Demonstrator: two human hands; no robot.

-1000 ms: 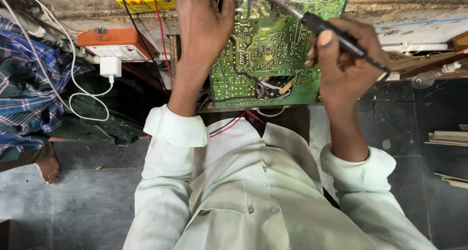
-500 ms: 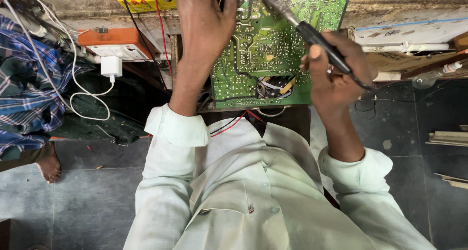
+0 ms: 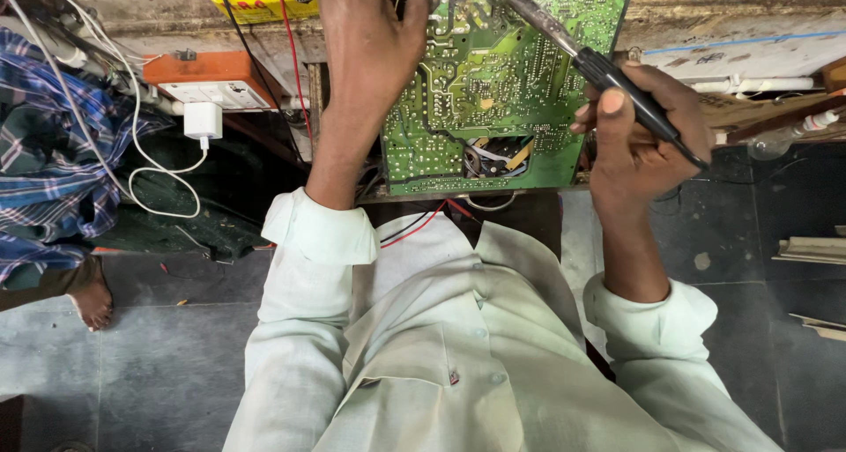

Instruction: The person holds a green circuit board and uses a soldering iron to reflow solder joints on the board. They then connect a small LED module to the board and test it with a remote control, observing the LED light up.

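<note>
Soldering iron [image 3: 582, 55] tip cut off by top edge; my left hand [image 3: 370, 38] fingertips likewise; circuit board [image 3: 493, 91] upper part out of frame, left margin behind my hand

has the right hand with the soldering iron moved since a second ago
Yes, slightly. The right hand with the soldering iron has shifted left, toward the green circuit board; its fingers now sit nearer the board's right edge.

Green circuit board [image 3: 493, 91] solder-side up; black-handled soldering iron [image 3: 608, 73] angled across it
</note>
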